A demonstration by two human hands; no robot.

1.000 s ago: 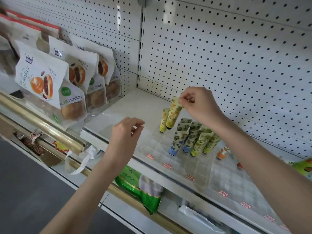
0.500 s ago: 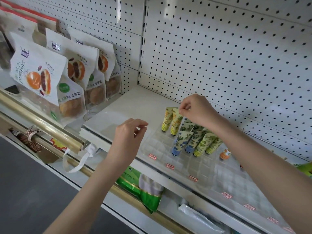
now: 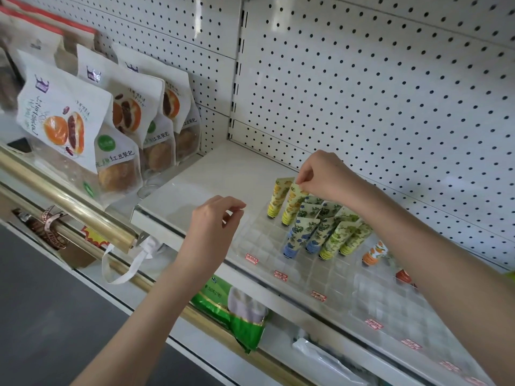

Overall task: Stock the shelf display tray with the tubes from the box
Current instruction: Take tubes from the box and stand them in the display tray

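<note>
Evidently seating: the right hand (image 3: 328, 176) pinches a yellow printed tube (image 3: 289, 210) at the back-left corner of the clear gridded tray (image 3: 259, 243); left hand (image 3: 211, 221) loose, empty; next, release.

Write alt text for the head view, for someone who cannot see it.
A person's right hand pinches the top of a yellow tube standing in a clear display tray beside other tubes. The left hand, loosely curled and empty, is at the tray's left edge.

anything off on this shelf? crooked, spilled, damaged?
No spills or damage. The tubes in the clear tray all lean the same way, cap down. Only oddity: the green packet below slumps out over the gold rail. The right hand pinches a yellow tube by its top; the left hand holds nothing.
</note>
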